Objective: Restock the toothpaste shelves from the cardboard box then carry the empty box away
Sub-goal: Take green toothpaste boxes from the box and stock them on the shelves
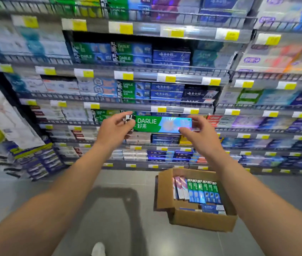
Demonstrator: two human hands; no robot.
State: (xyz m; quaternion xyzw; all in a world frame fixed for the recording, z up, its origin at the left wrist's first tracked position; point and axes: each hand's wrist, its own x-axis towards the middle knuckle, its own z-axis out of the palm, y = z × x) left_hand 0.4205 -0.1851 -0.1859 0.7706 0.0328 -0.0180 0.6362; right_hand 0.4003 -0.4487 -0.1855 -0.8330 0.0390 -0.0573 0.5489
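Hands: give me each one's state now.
Left hand: grips the Darlie toothpaste box's left end.
Right hand: grips its right end.

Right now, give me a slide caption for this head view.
Both hands, left and right, hold a Darlie toothpaste carton level before the shelves; the part-full cardboard box waits below.

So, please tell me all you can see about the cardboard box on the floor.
The cardboard box is plain brown and stands on the grey floor, below the right forearm and in front of the shelves. Its top is open, with flaps folded outward. It is not yet empty: green and blue toothpaste cartons stand on end in a row, pinkish shiny ones are beside them on the left, and a few blue ones lie flat near the front. Neither hand touches it.
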